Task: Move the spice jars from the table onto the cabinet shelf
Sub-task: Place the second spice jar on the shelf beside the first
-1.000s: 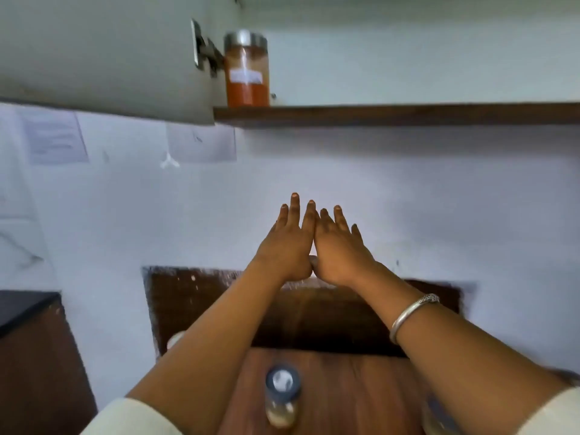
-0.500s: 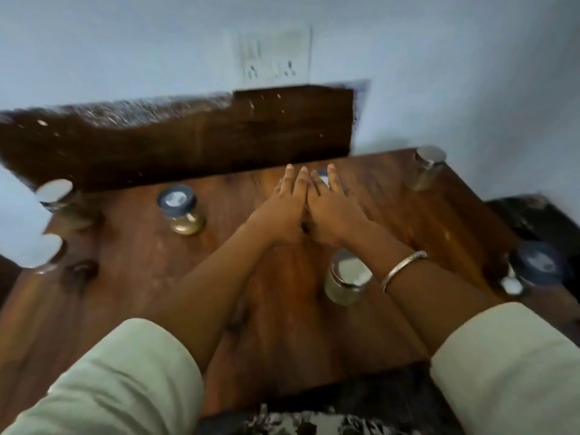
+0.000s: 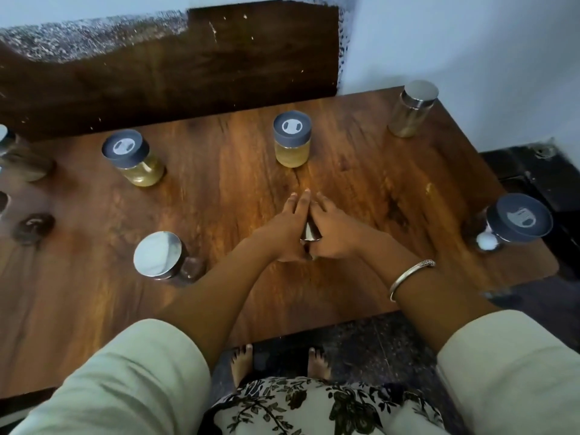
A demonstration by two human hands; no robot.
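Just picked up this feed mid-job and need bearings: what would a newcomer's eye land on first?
The left hand and right hand meet at mid-table, fingers straight, flanking a shiny jar lid of which only a sliver shows. Around them jars dot the wooden table: a grey-lidded jar at far centre, a dark-lidded jar at the right edge, a steel-lidded jar near left.

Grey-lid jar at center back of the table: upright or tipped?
Upright. The grey-lid jar stands on its base on the table, lid facing up.
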